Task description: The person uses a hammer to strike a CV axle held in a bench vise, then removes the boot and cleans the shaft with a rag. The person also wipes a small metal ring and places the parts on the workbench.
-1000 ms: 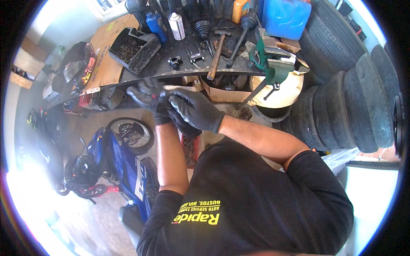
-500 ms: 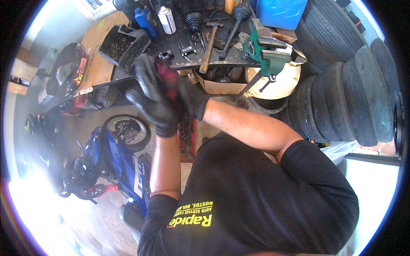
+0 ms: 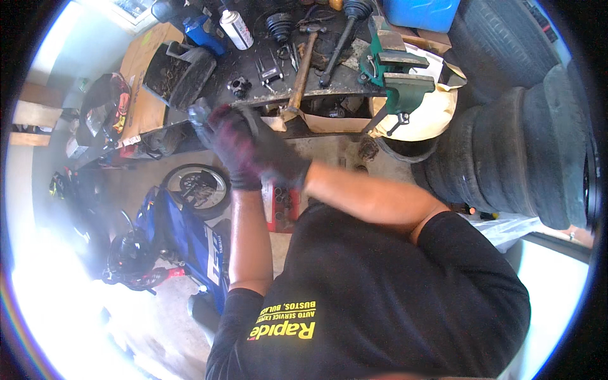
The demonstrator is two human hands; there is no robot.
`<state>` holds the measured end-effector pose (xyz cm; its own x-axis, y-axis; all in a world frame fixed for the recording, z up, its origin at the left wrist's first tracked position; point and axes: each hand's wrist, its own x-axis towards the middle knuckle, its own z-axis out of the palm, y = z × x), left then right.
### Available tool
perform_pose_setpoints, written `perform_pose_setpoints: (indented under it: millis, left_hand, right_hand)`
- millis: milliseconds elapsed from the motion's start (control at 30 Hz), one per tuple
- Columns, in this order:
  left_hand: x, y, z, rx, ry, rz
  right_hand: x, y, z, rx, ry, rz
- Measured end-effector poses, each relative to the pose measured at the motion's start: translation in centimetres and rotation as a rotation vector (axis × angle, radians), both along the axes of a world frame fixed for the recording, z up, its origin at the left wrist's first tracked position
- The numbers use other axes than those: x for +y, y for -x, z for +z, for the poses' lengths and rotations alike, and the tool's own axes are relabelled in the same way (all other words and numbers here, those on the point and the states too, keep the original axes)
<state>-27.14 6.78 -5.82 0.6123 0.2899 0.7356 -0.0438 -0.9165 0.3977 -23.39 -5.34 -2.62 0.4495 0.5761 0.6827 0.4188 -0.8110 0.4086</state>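
Dark gloves [image 3: 246, 180] cover the left hand [image 3: 229, 139] and right hand [image 3: 277, 155], which overlap left of centre at the table's [image 3: 345, 83] near edge, grip indeterminable through blur; fabric judged light, soft, pliable, best held by the cuffs.

Before you: one dark workbench [image 3: 246, 62]. On it, from your left: cardboard sheet [image 3: 134, 79]; black bin [image 3: 197, 79]; blue bottle [image 3: 204, 35] and white spray can [image 3: 237, 30], far; metal fitting [image 3: 239, 87], near; wooden-handled hammer [image 3: 303, 68]; black shaft [image 3: 340, 50]; green vise [image 3: 408, 94], right.
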Motion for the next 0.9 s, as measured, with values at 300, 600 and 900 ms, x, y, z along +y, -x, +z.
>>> perform_pose_setpoints:
  millis: [300, 600, 900]
  left_hand:
    - [-9.9, -1.2, 5.4, 0.446, -0.332, -0.28]
    - [-9.0, -6.5, -0.2, 0.233, 0.597, -0.57]
    - [-6.7, -10.4, -7.5, 0.096, 0.314, -0.177]
  right_hand:
    - [-6.4, -12.6, -3.8, 1.389, -1.077, 0.868]
    - [-8.5, -7.5, -3.1, 2.479, -1.787, 1.076]
    - [-11.9, -11.3, -1.4, 1.161, -0.348, 0.941]
